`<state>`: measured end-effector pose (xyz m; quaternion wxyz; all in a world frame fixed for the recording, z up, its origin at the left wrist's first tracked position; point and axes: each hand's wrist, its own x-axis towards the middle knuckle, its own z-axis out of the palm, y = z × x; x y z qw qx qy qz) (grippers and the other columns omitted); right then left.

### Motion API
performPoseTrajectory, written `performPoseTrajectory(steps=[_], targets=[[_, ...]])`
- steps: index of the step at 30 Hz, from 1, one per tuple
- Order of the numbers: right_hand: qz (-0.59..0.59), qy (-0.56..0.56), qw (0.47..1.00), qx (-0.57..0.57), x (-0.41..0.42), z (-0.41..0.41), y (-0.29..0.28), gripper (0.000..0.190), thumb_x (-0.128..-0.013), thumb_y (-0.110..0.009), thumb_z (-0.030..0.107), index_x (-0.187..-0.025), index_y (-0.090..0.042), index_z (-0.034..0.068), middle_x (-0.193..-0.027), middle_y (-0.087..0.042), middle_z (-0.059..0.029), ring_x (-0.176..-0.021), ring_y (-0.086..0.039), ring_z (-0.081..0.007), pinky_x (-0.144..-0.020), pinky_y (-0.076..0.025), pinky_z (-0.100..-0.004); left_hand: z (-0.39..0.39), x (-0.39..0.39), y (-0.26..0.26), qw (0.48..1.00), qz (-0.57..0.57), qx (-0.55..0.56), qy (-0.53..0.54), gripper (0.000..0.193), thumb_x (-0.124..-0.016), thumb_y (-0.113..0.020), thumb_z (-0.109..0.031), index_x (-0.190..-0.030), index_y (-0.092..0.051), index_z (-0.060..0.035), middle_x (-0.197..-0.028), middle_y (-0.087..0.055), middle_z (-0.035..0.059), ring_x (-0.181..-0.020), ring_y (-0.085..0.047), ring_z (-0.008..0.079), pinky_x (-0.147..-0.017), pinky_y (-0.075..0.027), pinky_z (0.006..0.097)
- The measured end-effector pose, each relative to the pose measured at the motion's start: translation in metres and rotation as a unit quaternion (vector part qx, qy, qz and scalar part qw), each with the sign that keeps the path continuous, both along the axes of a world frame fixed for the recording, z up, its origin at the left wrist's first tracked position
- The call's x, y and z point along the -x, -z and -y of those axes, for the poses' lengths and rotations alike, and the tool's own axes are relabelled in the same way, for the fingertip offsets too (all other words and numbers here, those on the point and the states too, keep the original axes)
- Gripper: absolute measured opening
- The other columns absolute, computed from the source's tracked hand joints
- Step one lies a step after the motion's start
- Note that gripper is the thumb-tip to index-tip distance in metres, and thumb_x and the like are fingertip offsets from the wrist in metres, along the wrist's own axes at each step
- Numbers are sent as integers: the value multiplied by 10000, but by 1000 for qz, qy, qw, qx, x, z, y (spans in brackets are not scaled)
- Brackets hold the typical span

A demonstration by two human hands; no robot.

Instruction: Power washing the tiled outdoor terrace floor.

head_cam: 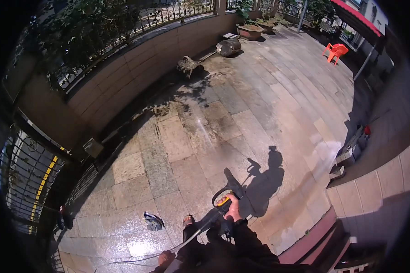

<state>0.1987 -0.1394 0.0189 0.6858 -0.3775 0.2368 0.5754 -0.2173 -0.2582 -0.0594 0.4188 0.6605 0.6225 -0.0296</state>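
My right hand (233,206) grips the yellow and black handle of a pressure washer gun (233,187), low in the middle of the view. The gun points away from me, over the stone paving. A thin white jet of water (205,132) shows above the slabs further out. A pale hose (191,238) runs from near the gun down to the left. My left hand (165,258) is closed around this hose at the bottom edge of the view. One sandalled foot (188,220) shows between my hands, with a crumpled dark and white item (153,221) on the wet slabs beside it.
A log (229,47) and a tree stump (188,66) lie along the boundary wall (150,56). Large planters (250,32) stand further back. An orange plastic chair (335,53) is at far right. Reddish steps (311,239) rise close on my right; a metal gate (30,184) stands left.
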Motion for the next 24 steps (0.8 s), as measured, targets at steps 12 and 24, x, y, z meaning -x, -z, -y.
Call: performPoseTrajectory(steps=[12, 24], targets=[[-37, 6, 998, -43, -34, 30, 6, 106, -752, -557, 154, -746, -470, 94, -662, -459, -17, -606, -488, -189, -648, -467, -393, -17, -27, -62, 977, -36, -208, -37, 332, -758, -648, -339, -642, -594, -32, -561, -571, 167, -529, -577, 346, -488, -434, 412], [-22, -32, 998, -58, -22, -14, -24, 113, -735, -568, 164, -768, -501, 79, -655, -440, -22, -578, -442, -184, -631, -422, -380, -10, 20, -56, 957, -102, -235, -139, 334, -761, -646, -341, -643, -599, -31, -567, -574, 175, -533, -581, 350, -490, -437, 417]])
